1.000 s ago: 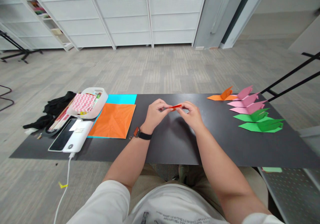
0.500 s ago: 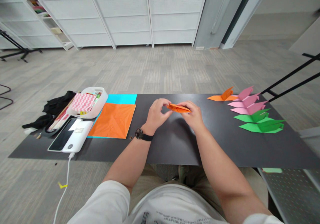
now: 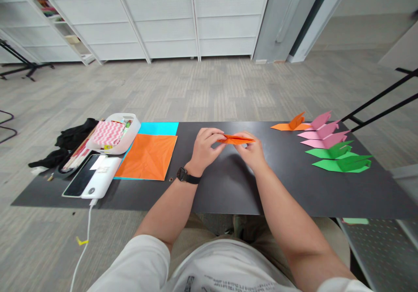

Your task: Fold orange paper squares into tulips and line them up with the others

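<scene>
A narrow piece of folded orange paper (image 3: 237, 140) is held above the dark table (image 3: 225, 187), lying nearly level between my hands. My left hand (image 3: 206, 146), with a black watch on its wrist, pinches the left end. On the other end are the fingers of my right hand (image 3: 250, 150), closed with the thumb on the near side. Parts of the paper are covered by the fingers. Left of my hands lies a square orange sheet (image 3: 150, 157), creased, on top of blue paper (image 3: 160, 129).
Along the right stand folded paper figures: one orange (image 3: 290, 124), several pink (image 3: 323, 133) and two green (image 3: 346, 163). On the left are a white basket (image 3: 132, 133), black cloth (image 3: 76, 135), a phone (image 3: 83, 176) and a white power bank (image 3: 102, 176) with a cable (image 3: 85, 235).
The folded orange paper has turned in my fingers; it now shows a thinner, more level edge and its right tip reaches further right. Both hands have barely moved.
</scene>
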Demonstrator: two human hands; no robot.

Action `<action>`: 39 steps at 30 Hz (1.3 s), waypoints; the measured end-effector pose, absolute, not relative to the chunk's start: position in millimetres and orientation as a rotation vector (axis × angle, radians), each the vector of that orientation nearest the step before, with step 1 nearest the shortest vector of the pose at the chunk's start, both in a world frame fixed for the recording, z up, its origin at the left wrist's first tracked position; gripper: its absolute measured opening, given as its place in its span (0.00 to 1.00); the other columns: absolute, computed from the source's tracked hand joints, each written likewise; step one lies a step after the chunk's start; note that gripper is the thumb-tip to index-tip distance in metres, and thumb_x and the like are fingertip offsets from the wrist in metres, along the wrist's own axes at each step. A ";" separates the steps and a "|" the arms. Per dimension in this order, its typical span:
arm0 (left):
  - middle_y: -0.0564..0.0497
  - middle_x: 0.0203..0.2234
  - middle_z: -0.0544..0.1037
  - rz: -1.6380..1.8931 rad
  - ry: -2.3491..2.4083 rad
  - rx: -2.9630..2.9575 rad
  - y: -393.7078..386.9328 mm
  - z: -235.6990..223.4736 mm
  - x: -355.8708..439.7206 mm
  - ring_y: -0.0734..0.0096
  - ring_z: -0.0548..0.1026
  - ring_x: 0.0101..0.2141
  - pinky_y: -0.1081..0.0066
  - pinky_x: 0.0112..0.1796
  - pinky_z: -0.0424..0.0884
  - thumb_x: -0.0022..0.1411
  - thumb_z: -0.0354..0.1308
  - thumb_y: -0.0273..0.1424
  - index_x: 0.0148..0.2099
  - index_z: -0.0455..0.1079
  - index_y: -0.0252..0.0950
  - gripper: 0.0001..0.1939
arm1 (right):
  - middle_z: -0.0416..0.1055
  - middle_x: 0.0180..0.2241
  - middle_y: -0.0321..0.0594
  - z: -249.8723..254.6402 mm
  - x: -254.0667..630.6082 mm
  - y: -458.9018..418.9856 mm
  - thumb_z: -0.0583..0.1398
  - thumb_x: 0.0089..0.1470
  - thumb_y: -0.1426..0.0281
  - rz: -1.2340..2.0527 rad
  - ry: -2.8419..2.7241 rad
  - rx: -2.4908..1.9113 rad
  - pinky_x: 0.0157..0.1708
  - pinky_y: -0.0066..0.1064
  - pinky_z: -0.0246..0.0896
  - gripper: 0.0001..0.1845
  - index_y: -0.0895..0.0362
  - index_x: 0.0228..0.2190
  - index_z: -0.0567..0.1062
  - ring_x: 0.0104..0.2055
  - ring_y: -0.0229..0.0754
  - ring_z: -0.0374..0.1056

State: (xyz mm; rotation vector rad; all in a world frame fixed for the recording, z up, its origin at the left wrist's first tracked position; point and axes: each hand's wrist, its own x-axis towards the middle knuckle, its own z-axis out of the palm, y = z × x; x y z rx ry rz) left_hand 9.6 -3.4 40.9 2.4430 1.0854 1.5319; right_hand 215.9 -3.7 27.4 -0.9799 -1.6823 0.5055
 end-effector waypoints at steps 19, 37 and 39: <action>0.50 0.48 0.85 1.582 1.061 2.399 -4.8 40.9 11.0 0.62 0.81 0.50 0.53 0.55 0.76 0.64 0.67 0.22 0.39 0.75 0.41 0.07 | 0.81 0.37 0.38 29.9 211.5 -9.1 0.63 0.61 0.71 0.404 -1.744 -0.951 0.41 0.39 0.72 0.06 0.49 0.37 0.82 0.39 0.47 0.78; 0.48 0.49 0.86 1.530 1.007 2.346 -7.5 40.9 13.9 0.62 0.83 0.52 0.47 0.62 0.74 0.65 0.64 0.24 0.44 0.70 0.41 0.09 | 0.80 0.39 0.39 34.3 210.3 -12.3 0.63 0.61 0.69 0.327 -1.725 -0.960 0.46 0.43 0.74 0.05 0.48 0.38 0.80 0.42 0.48 0.76; 0.48 0.49 0.85 1.504 1.030 2.352 -7.8 41.2 13.7 0.61 0.83 0.52 0.46 0.62 0.74 0.65 0.64 0.24 0.43 0.70 0.41 0.08 | 0.80 0.40 0.40 34.8 210.8 -12.4 0.64 0.61 0.68 0.344 -1.723 -0.970 0.46 0.44 0.74 0.04 0.48 0.38 0.80 0.42 0.49 0.77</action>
